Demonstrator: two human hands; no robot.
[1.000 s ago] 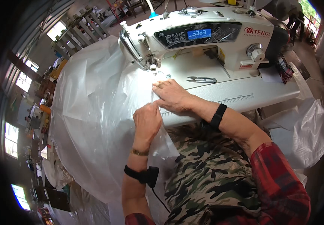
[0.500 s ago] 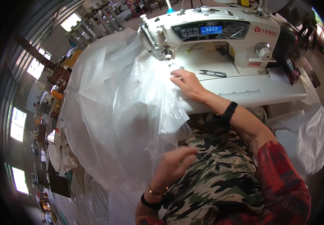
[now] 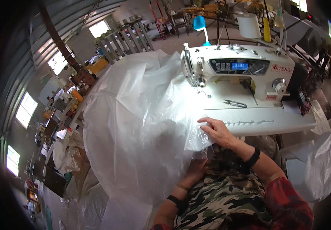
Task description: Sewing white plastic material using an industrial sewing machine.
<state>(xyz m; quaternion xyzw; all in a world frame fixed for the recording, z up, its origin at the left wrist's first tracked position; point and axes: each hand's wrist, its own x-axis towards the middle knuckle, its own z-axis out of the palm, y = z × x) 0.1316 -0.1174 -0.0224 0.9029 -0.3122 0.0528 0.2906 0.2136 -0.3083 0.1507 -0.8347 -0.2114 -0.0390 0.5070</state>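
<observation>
A large translucent white plastic sheet (image 3: pixel 135 115) spreads over the left of the work table and hangs down its front. Its bunched right edge lies below the needle area of a white sewing machine (image 3: pixel 242 57), under a bright light. My right hand (image 3: pixel 219 132) is at the table's front edge, its fingers stretched out and apart against the sheet's right edge. Below it, close to my lap, my left hand (image 3: pixel 198 168) reaches up to the sheet's hanging lower corner. Its fingers are hidden there, so its grip does not show.
Thread snips (image 3: pixel 235 104) lie on the machine bed. Behind the machine are a white thread cone (image 3: pixel 248 26) and a blue lamp (image 3: pixel 199 23). More white plastic sheeting (image 3: pixel 322 165) hangs at the right. Cluttered benches (image 3: pixel 64 115) line the left.
The view has shifted, showing more of the room behind the machine. My right hand has drawn back from near the needle to the table edge. My left hand has moved up to the sheet's corner.
</observation>
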